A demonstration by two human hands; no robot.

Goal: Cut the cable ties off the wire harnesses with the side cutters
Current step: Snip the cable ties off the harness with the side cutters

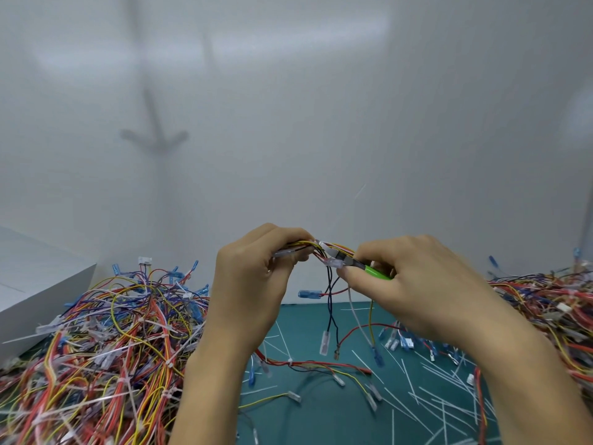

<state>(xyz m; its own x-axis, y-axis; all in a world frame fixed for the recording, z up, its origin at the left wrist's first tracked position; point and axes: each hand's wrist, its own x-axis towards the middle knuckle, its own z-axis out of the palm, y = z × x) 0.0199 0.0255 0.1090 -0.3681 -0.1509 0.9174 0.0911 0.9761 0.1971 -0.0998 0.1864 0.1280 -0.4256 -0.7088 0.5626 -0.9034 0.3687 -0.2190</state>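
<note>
My left hand (253, 277) grips a small wire harness (313, 247) raised above the green mat, its fingers curled round the bundle. Loose ends with clear and blue terminals (309, 293) hang down from it. My right hand (417, 284) holds the side cutters (369, 268) by their green handles. The cutter's jaws sit at the harness, between my two hands, close to a white cable tie (324, 245). Whether the jaws touch the tie I cannot tell.
A big heap of tied harnesses (106, 342) fills the left of the mat, beside a white box (38, 290). Another heap (552, 309) lies on the right. Cut white tie strips (426, 387) and a few loose wires scatter the green mat (321, 412). A white wall stands behind.
</note>
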